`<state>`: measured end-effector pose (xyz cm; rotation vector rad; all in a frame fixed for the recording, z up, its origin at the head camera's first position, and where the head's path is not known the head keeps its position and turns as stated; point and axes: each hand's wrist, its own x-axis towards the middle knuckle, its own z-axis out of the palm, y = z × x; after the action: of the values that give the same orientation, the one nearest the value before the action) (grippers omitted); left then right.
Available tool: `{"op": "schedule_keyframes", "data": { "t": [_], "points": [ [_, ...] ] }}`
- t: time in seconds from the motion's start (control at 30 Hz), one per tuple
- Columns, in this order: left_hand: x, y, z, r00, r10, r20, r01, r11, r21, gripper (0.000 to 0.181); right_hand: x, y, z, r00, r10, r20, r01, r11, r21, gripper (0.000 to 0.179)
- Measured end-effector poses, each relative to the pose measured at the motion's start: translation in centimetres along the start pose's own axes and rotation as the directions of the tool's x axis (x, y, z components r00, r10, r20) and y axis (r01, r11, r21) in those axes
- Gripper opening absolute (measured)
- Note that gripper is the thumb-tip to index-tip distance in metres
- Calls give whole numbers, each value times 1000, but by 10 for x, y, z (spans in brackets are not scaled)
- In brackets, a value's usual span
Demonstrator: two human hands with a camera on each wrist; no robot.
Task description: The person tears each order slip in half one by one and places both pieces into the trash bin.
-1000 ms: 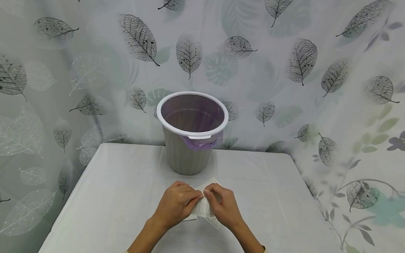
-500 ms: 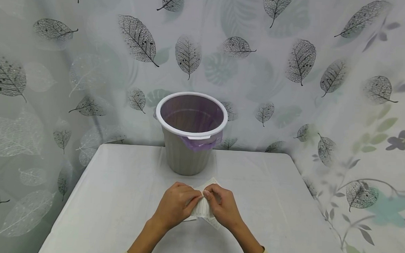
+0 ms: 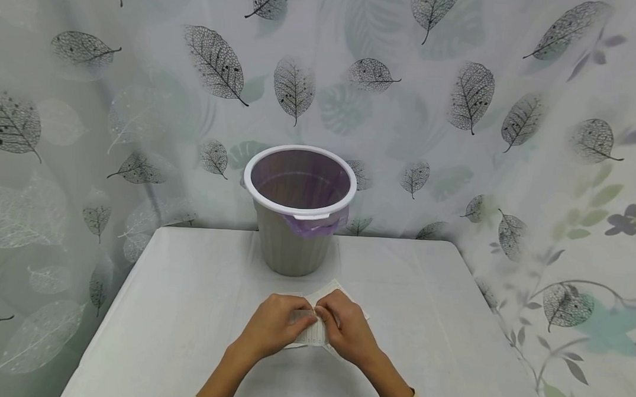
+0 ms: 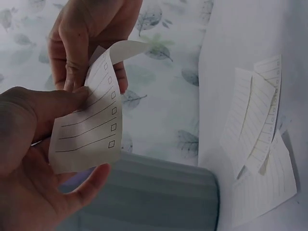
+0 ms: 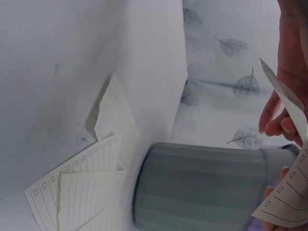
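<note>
My left hand (image 3: 274,325) and right hand (image 3: 351,325) meet over the middle of the table, both gripping a lined paper slip (image 4: 89,122) printed with checkboxes. The left thumb presses on the slip's face while the fingers lie behind it. In the left wrist view, the right hand (image 4: 94,41) pinches the slip's upper part, whose end curls away. Below the hands, several similar paper pieces (image 5: 89,192) lie overlapping on the table. One piece (image 5: 115,122) sits slightly raised at the pile's edge. From the head view the hands partly cover both slip and pile.
A grey bin (image 3: 294,245) with a white rim and purple liner stands just beyond the hands, at the back of the white-covered table (image 3: 197,276). A leaf-patterned curtain (image 3: 384,136) hangs behind and at both sides.
Both hands have shifted slightly down in the head view, and their fingers have moved to a changed grip on the slip. More of the pile's right side shows now. The bin stays put.
</note>
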<state>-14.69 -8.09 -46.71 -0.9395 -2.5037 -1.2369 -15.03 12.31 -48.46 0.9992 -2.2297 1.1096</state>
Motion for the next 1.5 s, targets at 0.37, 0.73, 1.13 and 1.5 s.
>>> {"op": "schedule_keyframes", "data": {
  "t": [0.37, 0.73, 1.13, 1.5],
  "points": [
    [1, -2, 6, 977, 162, -135, -154, 986, 71, 6, -1, 3, 2, 997, 64, -43, -62, 997, 38, 16],
    [1, 0, 6, 975, 171, -142, -158, 983, 98, 5, -1, 2, 1, 992, 123, -39, -121, 991, 61, 15],
    [3, 0, 5, 975, 157, -156, -142, 985, 98, 7, 2, 3, 2, 986, 163, -44, -161, 986, 54, 14],
    [2, 1, 3, 977, 143, -156, -131, 988, 86, 8, 2, 2, 2, 980, 196, -32, -194, 979, 63, 10]
  ]
}}
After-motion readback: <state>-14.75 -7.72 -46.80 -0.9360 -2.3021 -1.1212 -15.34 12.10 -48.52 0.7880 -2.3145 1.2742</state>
